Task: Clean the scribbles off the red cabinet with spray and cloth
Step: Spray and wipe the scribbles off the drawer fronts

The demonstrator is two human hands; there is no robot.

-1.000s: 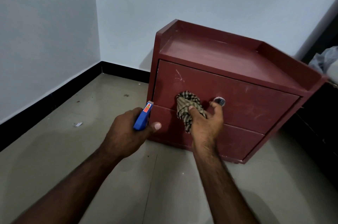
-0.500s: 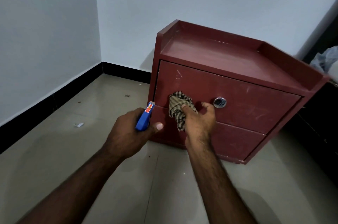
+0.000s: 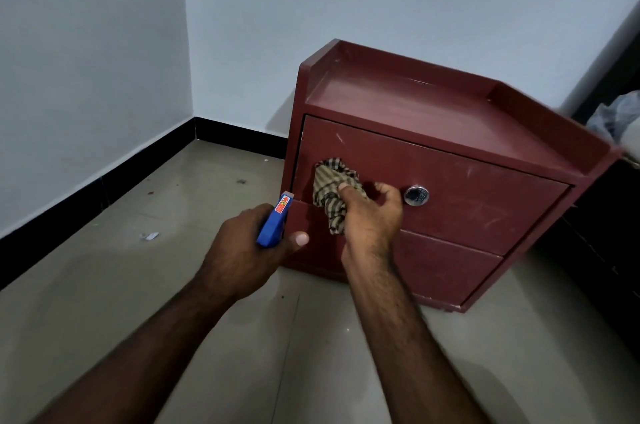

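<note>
A person's right hand [image 3: 370, 215] bunches a crumpled checked cloth [image 3: 330, 186] against the upper drawer of a red wooden cabinet [image 3: 485, 201] on the floor. The left hand [image 3: 242, 247] grips a blue spray bottle [image 3: 272, 227]. Pale scribbles [image 3: 488, 215] mark the drawer front, so the wiping appears unfinished.

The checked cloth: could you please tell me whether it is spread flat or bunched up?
Bunched up: the checked cloth is crumpled in the right hand, against the top drawer front.

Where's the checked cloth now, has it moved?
Yes. The beige checked cloth slid left across the red wooden cabinet drawer, away from the round silver knob.
</note>
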